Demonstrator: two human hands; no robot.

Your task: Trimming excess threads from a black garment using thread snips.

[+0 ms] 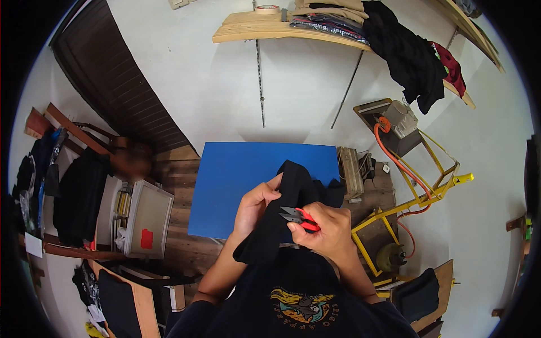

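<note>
A piece of black cloth [293, 183] hangs in front of my chest, folded and partly over the near edge of the blue table [225, 174]. My left hand [253, 205] grips its left side, thumb on top and the other fingers hidden behind the fabric. In my right hand [324, 228] is a pair of red-handled thread snips [307, 219]. Their grey blades point left over the cloth, with the tips a little apart. Whether the blades touch the fabric I cannot tell.
A wooden shelf [253, 25] on the wall holds folded clothes and a tape roll [267, 9]. To the right stands a yellow metal frame [420, 200] with an orange hose [394, 160]. A pale storage box [149, 219] and hanging dark clothes [81, 191] are on the left.
</note>
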